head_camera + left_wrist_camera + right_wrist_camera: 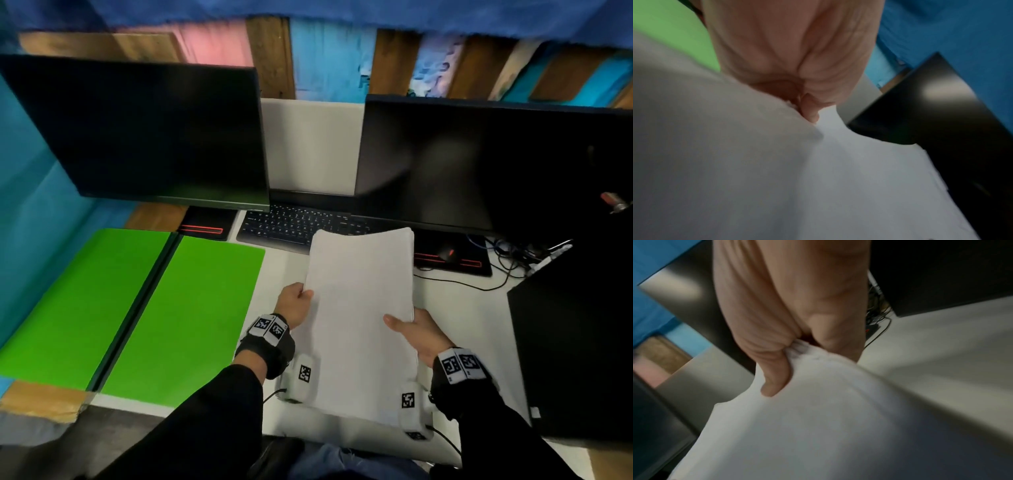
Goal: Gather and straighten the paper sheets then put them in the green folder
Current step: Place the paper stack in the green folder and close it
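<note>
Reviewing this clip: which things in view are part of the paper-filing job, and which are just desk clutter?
Part of the job:
- stack of paper sheets, held at its sides by the left hand and right hand
- green folder, lying open on the desk to the left

Just lying about:
- two dark monitors
- keyboard
- mouse on its pad
- cables

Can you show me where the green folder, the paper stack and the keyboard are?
green folder [191,308]: head view, on its open right flap.
paper stack [359,301]: head view, middle of the top sheet.
keyboard [281,224]: head view, on its keys, left half.
</note>
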Demonstrator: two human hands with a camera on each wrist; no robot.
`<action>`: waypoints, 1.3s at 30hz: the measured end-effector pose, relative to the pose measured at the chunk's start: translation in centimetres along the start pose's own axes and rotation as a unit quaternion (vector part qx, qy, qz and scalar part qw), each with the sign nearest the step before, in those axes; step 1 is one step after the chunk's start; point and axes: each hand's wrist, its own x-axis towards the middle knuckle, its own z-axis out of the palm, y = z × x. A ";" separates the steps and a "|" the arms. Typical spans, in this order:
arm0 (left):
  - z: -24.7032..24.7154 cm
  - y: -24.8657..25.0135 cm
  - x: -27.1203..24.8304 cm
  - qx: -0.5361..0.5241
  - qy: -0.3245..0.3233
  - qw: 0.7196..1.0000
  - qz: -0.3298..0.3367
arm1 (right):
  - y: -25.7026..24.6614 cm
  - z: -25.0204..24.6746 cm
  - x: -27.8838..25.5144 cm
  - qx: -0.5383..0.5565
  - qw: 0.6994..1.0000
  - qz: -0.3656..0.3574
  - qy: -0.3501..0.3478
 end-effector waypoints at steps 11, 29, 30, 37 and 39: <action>-25.7 -13.8 2.9 0.033 0.206 0.963 -0.173 | -3.3 16.4 4.7 -0.003 1.000 -0.006 0.007; -43.8 -22.8 5.9 0.300 0.101 0.885 -0.342 | -2.0 35.5 8.7 -0.105 0.991 0.085 0.023; -43.4 -22.9 6.0 0.298 0.117 0.882 -0.347 | -2.0 35.7 8.8 -0.115 0.990 0.084 0.025; -42.0 -22.3 6.6 0.301 0.157 0.864 -0.371 | -1.6 36.0 8.5 -0.171 0.981 0.075 0.058; -41.8 -21.9 6.5 0.302 0.151 0.862 -0.377 | -1.5 35.6 8.3 -0.180 0.978 0.077 0.068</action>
